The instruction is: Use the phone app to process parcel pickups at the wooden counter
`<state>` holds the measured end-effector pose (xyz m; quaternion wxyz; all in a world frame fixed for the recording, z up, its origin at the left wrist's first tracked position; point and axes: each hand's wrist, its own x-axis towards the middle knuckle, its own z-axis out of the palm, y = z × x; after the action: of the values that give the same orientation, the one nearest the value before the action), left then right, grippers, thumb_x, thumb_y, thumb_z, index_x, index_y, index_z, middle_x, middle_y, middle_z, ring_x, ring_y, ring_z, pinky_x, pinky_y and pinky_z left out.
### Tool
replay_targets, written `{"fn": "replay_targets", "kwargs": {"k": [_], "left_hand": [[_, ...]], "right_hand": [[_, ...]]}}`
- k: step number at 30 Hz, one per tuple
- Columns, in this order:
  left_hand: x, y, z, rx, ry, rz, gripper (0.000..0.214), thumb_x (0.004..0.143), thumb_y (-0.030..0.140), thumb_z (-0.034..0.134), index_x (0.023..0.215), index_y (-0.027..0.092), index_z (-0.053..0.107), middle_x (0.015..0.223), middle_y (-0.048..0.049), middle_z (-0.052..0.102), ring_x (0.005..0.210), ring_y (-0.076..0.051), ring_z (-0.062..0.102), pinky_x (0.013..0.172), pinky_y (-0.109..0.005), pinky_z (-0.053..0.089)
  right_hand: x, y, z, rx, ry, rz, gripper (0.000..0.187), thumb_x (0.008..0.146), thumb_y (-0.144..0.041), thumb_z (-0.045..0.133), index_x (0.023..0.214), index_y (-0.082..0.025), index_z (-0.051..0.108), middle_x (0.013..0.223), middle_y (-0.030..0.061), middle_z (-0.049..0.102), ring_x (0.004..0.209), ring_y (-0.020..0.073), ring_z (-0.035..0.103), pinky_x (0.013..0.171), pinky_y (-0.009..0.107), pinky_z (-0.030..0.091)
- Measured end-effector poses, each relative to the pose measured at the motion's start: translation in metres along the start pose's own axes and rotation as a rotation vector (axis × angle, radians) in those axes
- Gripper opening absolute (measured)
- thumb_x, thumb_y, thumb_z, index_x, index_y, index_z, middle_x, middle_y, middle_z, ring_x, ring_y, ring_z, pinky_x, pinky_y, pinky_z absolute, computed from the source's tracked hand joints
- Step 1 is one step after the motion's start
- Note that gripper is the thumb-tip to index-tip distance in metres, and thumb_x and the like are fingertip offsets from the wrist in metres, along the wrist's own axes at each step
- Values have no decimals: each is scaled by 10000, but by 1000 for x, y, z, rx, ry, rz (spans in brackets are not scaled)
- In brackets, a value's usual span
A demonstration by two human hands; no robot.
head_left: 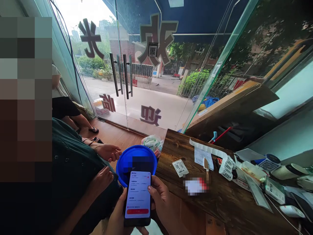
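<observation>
Glass doors [124, 106] beyond the fingers [153, 191] of left hand [116, 210] and right hand [164, 204], clamped on a phone [137, 197].
Likely light, rigid, breakable; grip its edges.

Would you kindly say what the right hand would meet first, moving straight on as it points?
The right hand would meet the phone first, already at its edge; beyond, probably the blue bin, though depth is unclear.

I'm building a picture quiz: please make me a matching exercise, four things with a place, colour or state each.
1. Phone
2. Round tub
3. Door handles
4. Barcode label

A. lying on the wooden table
B. fixed to the glass doors
C. held in the wearer's hands
D. blue

Pairs: 1-C, 2-D, 3-B, 4-A
</observation>
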<state>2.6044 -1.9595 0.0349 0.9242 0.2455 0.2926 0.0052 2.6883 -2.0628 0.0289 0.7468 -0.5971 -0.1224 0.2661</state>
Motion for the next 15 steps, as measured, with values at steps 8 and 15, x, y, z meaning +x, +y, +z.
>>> {"fn": "replay_targets", "kwargs": {"k": [8,15], "left_hand": [[-5,2,10,-7,5,5,501,851,441,568,1118,21,626,873,-200,738,704,-325,705,349,-329,536],[-1,0,5,34,23,36,487,849,393,579,1130,-3,605,879,-195,733,636,-289,685,350,-332,532]], "right_hand": [[1,2,-1,87,-33,10,280,754,-355,589,972,-196,663,772,0,628,612,129,524,508,207,416],[-3,4,-5,78,-183,-84,472,706,-416,657,1120,-192,624,1017,83,699,866,240,634,768,357,504]]}}
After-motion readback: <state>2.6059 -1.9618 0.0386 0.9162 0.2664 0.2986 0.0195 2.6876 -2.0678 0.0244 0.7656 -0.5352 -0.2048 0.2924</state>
